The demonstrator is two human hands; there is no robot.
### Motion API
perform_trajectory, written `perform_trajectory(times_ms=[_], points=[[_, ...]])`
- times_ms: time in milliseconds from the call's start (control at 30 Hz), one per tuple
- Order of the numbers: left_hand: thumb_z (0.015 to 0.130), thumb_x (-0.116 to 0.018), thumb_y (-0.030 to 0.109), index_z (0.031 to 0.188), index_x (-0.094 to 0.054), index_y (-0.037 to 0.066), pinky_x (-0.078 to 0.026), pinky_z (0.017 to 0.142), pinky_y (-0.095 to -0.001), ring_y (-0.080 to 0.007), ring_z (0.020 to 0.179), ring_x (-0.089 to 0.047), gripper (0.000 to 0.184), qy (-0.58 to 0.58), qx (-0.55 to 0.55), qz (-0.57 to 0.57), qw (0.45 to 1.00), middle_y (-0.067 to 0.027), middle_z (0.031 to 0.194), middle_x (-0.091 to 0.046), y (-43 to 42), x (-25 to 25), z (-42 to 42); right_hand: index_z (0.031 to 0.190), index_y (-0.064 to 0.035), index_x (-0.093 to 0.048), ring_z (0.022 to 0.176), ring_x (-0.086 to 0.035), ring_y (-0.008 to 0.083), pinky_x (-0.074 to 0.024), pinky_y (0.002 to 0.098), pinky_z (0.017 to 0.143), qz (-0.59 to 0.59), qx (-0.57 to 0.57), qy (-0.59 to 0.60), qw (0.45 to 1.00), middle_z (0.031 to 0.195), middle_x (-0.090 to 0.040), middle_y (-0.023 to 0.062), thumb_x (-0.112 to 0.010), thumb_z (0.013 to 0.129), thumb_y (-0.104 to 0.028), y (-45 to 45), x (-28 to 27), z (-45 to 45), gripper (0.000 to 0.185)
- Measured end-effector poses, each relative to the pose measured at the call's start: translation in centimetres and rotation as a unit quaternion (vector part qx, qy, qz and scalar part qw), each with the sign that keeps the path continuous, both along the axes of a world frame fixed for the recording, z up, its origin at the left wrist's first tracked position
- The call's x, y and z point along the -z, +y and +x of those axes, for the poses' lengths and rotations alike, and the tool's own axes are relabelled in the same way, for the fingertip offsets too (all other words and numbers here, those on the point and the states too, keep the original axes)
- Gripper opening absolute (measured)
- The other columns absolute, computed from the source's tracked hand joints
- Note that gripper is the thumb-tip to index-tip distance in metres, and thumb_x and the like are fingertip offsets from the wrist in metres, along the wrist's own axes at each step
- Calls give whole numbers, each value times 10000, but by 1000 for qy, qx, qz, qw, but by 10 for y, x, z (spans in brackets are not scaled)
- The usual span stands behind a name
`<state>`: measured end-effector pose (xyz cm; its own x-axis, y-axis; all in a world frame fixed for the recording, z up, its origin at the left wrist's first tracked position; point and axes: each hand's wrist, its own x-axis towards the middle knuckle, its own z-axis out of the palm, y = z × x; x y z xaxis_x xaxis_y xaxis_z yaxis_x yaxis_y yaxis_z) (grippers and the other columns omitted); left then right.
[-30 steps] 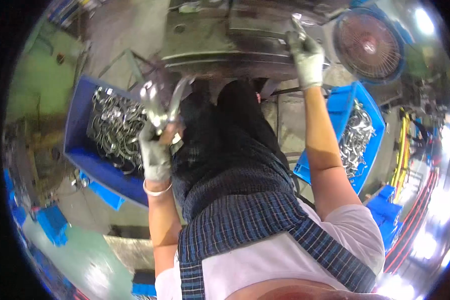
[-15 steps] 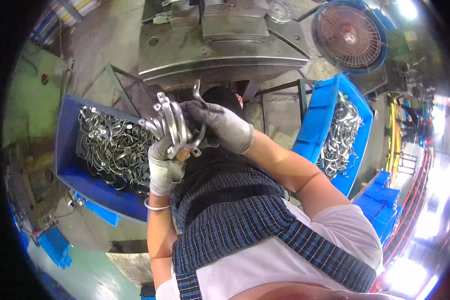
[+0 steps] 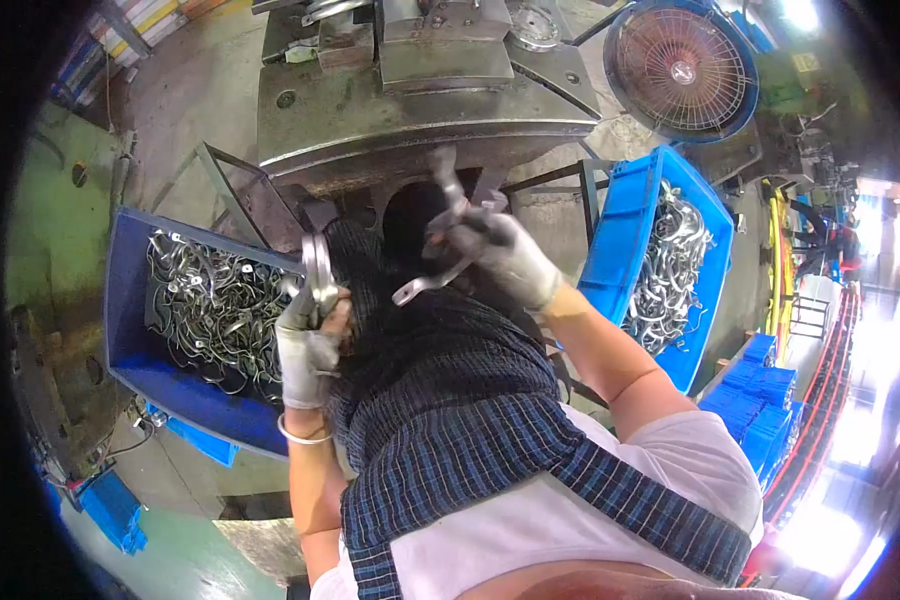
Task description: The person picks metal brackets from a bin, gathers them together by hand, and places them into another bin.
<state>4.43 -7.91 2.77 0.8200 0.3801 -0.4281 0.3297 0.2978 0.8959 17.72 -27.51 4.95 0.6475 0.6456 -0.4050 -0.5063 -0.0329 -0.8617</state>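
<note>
My left hand [image 3: 310,350], in a pale glove with bare fingertips showing, is closed around a small bunch of curved metal pieces [image 3: 317,268] standing up from the fist. To its right, over my lap, my gloved right hand [image 3: 505,258] grips a bent metal piece [image 3: 450,190], slightly blurred; a flat end with a hole points down and left. The two hands are apart. Beside my left hand sits a dark blue bin [image 3: 195,405] holding a heap of curved metal pieces [image 3: 220,310].
In front is a metal machine table [image 3: 350,120] with blocks on it. A light blue bin [image 3: 615,215] of metal pieces [image 3: 670,270] stands at the right, below a round fan [image 3: 682,72]. Blue crates [image 3: 755,400] are farther right.
My right hand first came from the machine table to the bunch in my left hand, then moved off to the right with a metal piece. The bunch in my left hand looks smaller.
</note>
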Motion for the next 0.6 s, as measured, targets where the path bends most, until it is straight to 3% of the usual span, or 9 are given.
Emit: perform_trajectory(times_ms=[67,133,167,233,267,333,467,600], points=[[762,-605,62,903,-583,34,-310,424,-163,-22,478,-403,146,35,23,35,998,60,599,-489,10,17,-6,1049,36,-500,869,-540,151,-446,262,760,34,12,-281,959,939,-558,84,-434,877,-142,-18,6,17,256],[768,-611,117,901,-570,34,-304,407,-172,-31,465,-396,163,61,25,-21,998,50,599,-479,11,18,-12,1067,41,-484,845,-544,147,-458,262,727,-102,130,-413,895,960,-537,90,-435,874,-167,-30,12,32,288],[768,-614,134,900,-566,33,-305,402,-175,-35,461,-396,173,75,22,-54,995,43,600,-479,10,21,-16,1082,47,-474,789,-535,124,-439,227,688,0,170,-311,935,918,-542,80,-429,864,-129,-22,2,43,284],[766,-621,168,897,-551,32,-312,390,-180,-49,454,-408,201,96,8,-135,986,17,603,-482,6,17,-18,1044,47,-505,749,-516,107,-414,220,647,3,266,-274,924,815,-562,61,-443,840,-75,-18,24,70,245],[764,-624,168,896,-551,30,-315,392,-181,-51,455,-411,205,89,2,-151,985,15,603,-483,3,13,-17,1028,43,-518,740,-511,105,-409,225,640,-79,268,-356,892,794,-570,61,-454,828,-57,-5,13,75,232],[760,-629,169,894,-552,26,-321,394,-182,-55,457,-417,211,72,-10,-183,980,11,603,-485,-2,5,-14,1010,27,-536,730,-519,96,-412,225,643,-115,263,-422,860,786,-583,72,-482,806,-41,5,32,99,222],[754,-629,142,888,-552,14,-326,400,-185,-65,465,-434,201,58,6,-84,995,9,612,-502,-2,12,-13,1024,25,-533,682,-522,83,-412,207,632,-54,242,-399,883,752,-599,69,-487,784,-11,14,40,118,247],[763,-601,100,860,-550,27,-336,405,-189,-65,462,-448,132,28,-42,-62,997,-1,608,-515,2,14,-5,1024,24,-534,684,-530,83,-422,216,612,-94,232,-446,859,783,-614,69,-494,771,3,8,45,122,257]])
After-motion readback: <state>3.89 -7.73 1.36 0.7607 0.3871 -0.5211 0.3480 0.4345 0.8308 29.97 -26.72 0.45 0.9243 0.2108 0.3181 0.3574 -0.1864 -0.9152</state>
